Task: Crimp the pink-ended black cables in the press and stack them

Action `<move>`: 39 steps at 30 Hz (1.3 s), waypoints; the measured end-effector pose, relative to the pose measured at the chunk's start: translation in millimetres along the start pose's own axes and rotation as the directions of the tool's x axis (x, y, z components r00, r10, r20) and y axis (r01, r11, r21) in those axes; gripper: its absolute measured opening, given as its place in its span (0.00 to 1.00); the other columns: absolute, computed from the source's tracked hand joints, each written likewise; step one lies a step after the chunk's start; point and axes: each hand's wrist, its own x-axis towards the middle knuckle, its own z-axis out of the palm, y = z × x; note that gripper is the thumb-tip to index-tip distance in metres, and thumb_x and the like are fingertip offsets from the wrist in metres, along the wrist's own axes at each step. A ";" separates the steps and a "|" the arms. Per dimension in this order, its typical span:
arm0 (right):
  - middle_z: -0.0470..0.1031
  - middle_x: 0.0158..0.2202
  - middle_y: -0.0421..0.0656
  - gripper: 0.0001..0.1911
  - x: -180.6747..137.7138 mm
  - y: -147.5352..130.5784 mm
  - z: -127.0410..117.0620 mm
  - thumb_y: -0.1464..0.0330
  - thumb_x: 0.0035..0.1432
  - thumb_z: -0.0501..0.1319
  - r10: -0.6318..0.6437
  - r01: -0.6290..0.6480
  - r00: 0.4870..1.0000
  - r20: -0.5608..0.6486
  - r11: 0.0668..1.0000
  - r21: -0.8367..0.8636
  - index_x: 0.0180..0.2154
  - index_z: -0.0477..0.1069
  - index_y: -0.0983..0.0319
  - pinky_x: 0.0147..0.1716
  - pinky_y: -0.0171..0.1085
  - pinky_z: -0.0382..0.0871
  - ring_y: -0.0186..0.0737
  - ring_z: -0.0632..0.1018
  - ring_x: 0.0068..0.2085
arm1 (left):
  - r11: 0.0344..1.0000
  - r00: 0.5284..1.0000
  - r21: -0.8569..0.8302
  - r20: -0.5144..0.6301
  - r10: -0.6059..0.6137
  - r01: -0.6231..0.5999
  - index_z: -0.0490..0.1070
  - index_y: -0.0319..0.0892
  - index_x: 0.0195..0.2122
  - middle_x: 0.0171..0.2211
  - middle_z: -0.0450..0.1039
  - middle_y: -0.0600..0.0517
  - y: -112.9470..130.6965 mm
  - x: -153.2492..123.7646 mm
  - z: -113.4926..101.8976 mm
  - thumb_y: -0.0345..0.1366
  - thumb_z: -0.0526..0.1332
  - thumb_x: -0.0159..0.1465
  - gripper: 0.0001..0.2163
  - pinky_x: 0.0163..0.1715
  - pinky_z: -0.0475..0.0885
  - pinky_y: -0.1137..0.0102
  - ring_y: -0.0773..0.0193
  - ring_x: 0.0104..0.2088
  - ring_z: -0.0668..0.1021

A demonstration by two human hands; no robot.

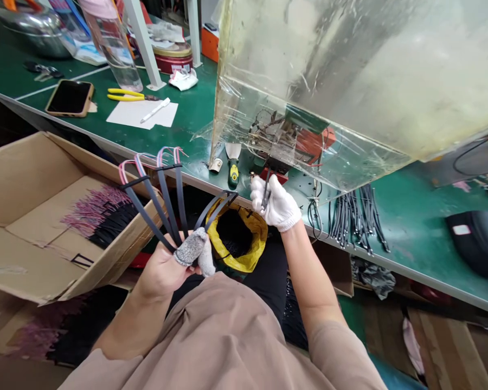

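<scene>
My left hand (174,260), with knitted covers on thumb and a finger, is closed on a fan of several black cables (156,203) whose pink and blue wire ends point up. My right hand (277,205), in a white glove, is closed on one black cable (265,196) and holds its end at the red and black part (273,174) of a machine under a clear plastic cover (350,92). Two more black cables (215,208) arc from my left hand towards the right hand.
A cardboard box (36,216) at the left holds many black cables with pink ends. A yellow-lined bin (250,238) sits below the bench edge. Finished cables (355,216) lie on the green bench (195,114), which also carries a scraper (233,162), pliers (126,96), a phone (70,98), paper and a pen (155,110).
</scene>
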 end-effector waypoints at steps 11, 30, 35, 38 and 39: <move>0.82 0.34 0.43 0.18 6.9 106.1 -55.5 0.56 0.72 0.51 0.112 -0.086 0.973 -0.200 0.987 0.134 0.42 0.71 0.63 0.36 0.39 0.80 0.36 0.82 0.32 | 0.742 0.813 0.563 0.196 -0.548 0.364 0.75 0.37 0.20 0.17 0.71 0.49 -106.8 -20.3 -36.6 0.56 0.58 0.63 0.27 0.22 0.62 0.73 0.68 0.19 0.68; 0.57 0.13 0.30 0.14 58.5 103.9 -90.7 0.69 0.68 0.50 -0.090 0.033 0.588 -0.803 0.996 -0.088 0.27 0.55 0.58 0.10 0.26 0.53 0.26 0.57 0.12 | 0.712 0.811 0.623 0.204 -0.548 0.325 0.72 0.39 0.19 0.16 0.68 0.52 -104.9 -31.1 -29.0 0.53 0.55 0.66 0.26 0.22 0.62 0.72 0.68 0.20 0.66; 0.52 0.12 0.29 0.16 60.1 96.7 -102.5 0.71 0.66 0.51 -0.099 0.001 0.586 -0.804 0.993 -0.122 0.25 0.50 0.57 0.11 0.26 0.52 0.25 0.54 0.12 | 0.721 0.806 0.626 0.241 -0.541 0.297 0.72 0.39 0.19 0.16 0.69 0.51 -96.3 -33.7 -32.5 0.52 0.55 0.66 0.25 0.23 0.63 0.72 0.67 0.19 0.68; 0.53 0.13 0.29 0.16 58.6 90.6 -113.8 0.68 0.65 0.54 -0.132 -0.028 0.602 -0.787 0.982 -0.186 0.26 0.51 0.57 0.13 0.26 0.55 0.26 0.56 0.13 | 0.746 0.807 0.596 0.262 -0.530 0.297 0.72 0.40 0.18 0.16 0.70 0.50 -86.4 -37.8 -31.5 0.53 0.56 0.66 0.26 0.21 0.62 0.72 0.68 0.18 0.68; 0.55 0.14 0.29 0.15 56.9 87.2 -118.3 0.66 0.65 0.55 -0.147 -0.037 0.622 -0.769 0.976 -0.217 0.27 0.53 0.57 0.14 0.27 0.58 0.26 0.58 0.13 | 0.770 0.811 0.568 0.281 -0.513 0.290 0.71 0.40 0.17 0.16 0.70 0.50 -80.9 -40.4 -31.7 0.54 0.57 0.66 0.27 0.21 0.63 0.72 0.68 0.18 0.68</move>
